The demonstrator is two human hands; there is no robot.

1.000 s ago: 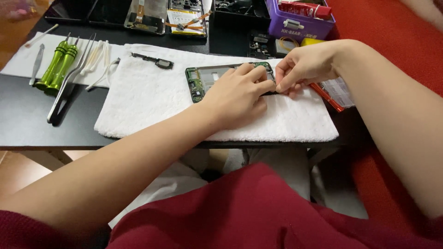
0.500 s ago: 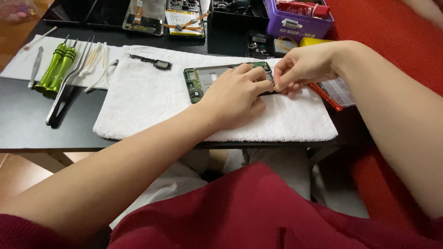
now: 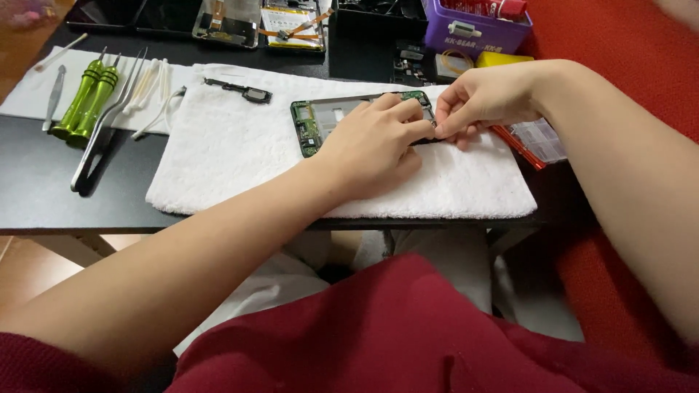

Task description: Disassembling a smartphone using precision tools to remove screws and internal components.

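- The opened phone (image 3: 320,120) lies flat on a white towel (image 3: 240,153), toward the towel's far edge, with its green circuit board showing at the left end.
- The left hand (image 3: 371,142) rests palm down over the right half of the phone; its fingers (image 3: 408,116) are curled and pressed onto the frame, holding it down.
- The right hand (image 3: 484,98) meets it from the right, at the phone's right end. Its grip is pinched together, thumb against fingertips, touching the left hand's fingertips; whether something small sits in the pinch cannot be told.
- So the phone lies under the left hand and just left of the right hand's pinch.
- The towel is spread on a black worktop (image 3: 44,189), its near edge along the worktop's near edge.
- A small black part (image 3: 244,91) lies on the towel, far and left of the phone.
- Further left, on a white cloth (image 3: 29,91), lie two green screwdrivers (image 3: 87,102), tweezers (image 3: 109,124) and cotton swabs (image 3: 153,87).
- A purple box (image 3: 473,33) stands at the far right, beyond the right hand.
- A red-edged clear bag (image 3: 535,142) lies just right of the towel.
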